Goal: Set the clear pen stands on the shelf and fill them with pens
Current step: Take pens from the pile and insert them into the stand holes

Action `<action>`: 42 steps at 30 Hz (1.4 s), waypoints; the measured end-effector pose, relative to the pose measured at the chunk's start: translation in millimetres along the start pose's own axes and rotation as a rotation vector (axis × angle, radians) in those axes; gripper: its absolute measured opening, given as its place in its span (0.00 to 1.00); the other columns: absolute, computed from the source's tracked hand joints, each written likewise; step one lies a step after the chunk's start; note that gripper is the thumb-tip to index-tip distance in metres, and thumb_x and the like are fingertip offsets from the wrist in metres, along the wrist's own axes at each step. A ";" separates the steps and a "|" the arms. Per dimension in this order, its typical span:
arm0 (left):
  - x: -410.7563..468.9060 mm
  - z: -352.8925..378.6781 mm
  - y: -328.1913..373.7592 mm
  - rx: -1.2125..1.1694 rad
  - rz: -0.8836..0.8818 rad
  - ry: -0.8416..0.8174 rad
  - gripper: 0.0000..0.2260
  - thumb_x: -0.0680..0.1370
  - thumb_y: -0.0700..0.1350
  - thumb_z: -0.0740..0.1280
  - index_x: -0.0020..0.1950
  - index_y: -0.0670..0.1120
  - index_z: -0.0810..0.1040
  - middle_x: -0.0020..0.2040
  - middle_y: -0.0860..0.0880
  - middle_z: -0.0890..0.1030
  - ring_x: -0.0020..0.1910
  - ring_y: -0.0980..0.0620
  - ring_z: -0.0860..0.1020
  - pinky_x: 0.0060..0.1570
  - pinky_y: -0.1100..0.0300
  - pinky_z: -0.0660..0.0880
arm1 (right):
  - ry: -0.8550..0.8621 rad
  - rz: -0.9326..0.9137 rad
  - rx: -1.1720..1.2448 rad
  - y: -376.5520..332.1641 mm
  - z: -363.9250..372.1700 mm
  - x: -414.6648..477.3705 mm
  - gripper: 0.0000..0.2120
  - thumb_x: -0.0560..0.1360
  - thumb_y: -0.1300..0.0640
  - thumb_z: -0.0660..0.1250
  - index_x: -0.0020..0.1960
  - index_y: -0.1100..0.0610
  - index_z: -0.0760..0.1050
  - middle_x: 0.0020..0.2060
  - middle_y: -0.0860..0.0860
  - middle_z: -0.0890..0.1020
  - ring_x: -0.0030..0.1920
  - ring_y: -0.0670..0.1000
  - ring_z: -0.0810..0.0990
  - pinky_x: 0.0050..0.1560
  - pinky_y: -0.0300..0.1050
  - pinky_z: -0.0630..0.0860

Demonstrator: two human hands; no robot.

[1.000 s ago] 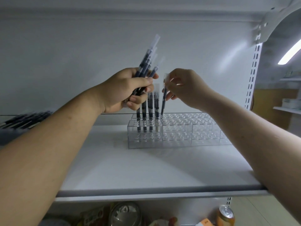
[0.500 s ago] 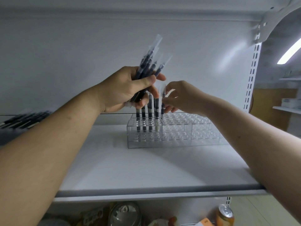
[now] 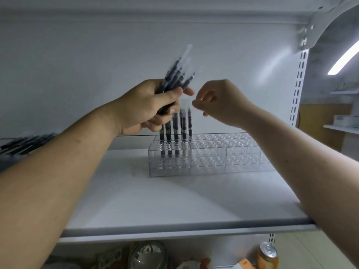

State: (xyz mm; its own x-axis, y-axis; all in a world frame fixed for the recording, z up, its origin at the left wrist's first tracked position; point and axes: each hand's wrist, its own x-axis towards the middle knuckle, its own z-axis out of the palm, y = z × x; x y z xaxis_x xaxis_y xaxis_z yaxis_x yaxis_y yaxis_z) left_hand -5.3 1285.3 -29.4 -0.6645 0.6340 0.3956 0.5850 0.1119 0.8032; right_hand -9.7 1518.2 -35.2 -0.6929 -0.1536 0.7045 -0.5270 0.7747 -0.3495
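Note:
Clear pen stands (image 3: 209, 162) with many holes sit in a row at the back of the white shelf (image 3: 174, 202). Several dark pens with clear caps (image 3: 175, 131) stand upright in the leftmost stand's back holes. Above them, my left hand (image 3: 143, 109) grips a bundle of the same pens (image 3: 178, 74), tips fanned up and to the right. My right hand (image 3: 221, 101) hovers just right of the bundle and above the standing pens. Its fingers are curled, and I see nothing between them.
More dark pens (image 3: 25, 142) lie blurred at the far left at shelf height. A slotted shelf upright (image 3: 298, 84) runs down the right side. Below the shelf edge are a drink can (image 3: 268, 253), a round lid and packets.
My right hand lowered one pen into the stand, let go of it and rose back up beside the bundle. My left hand stayed almost still with its pens.

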 end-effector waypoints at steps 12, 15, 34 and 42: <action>0.6 5.0 0.0 -0.039 0.003 0.044 0.08 0.88 0.43 0.61 0.60 0.40 0.76 0.44 0.42 0.81 0.27 0.52 0.68 0.26 0.60 0.60 | -0.058 0.028 0.895 -13.4 -5.5 -1.4 0.12 0.82 0.58 0.69 0.56 0.68 0.79 0.46 0.60 0.85 0.47 0.54 0.85 0.43 0.44 0.75; 0.0 2.5 -0.2 -0.009 -0.004 0.068 0.13 0.88 0.45 0.61 0.67 0.40 0.78 0.44 0.41 0.82 0.26 0.52 0.68 0.25 0.60 0.63 | 0.040 0.051 0.992 -12.1 -10.0 2.1 0.08 0.84 0.59 0.67 0.50 0.64 0.79 0.47 0.59 0.86 0.48 0.56 0.87 0.44 0.44 0.77; 1.3 -7.1 -3.8 -0.182 -0.095 -0.046 0.06 0.85 0.45 0.56 0.57 0.46 0.71 0.35 0.50 0.62 0.24 0.57 0.56 0.25 0.65 0.52 | 0.035 -0.012 0.205 -1.2 -1.0 2.2 0.07 0.82 0.60 0.69 0.50 0.64 0.81 0.39 0.55 0.88 0.37 0.50 0.88 0.44 0.52 0.86; 2.7 -1.9 -2.8 -0.147 -0.032 0.037 0.12 0.89 0.42 0.57 0.67 0.38 0.73 0.40 0.48 0.71 0.29 0.54 0.60 0.25 0.61 0.57 | -0.161 -0.010 0.077 -8.3 -1.8 -5.1 0.09 0.80 0.58 0.73 0.46 0.63 0.80 0.38 0.52 0.88 0.37 0.48 0.89 0.43 0.49 0.86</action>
State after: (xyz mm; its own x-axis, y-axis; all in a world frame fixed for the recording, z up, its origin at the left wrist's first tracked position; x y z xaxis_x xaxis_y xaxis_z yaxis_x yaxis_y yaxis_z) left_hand -9.6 1285.2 -29.8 -0.7002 0.6029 0.3825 0.4903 0.0166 0.8714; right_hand -0.9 1513.7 -34.8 -0.7542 -0.2615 0.6024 -0.5657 0.7246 -0.3936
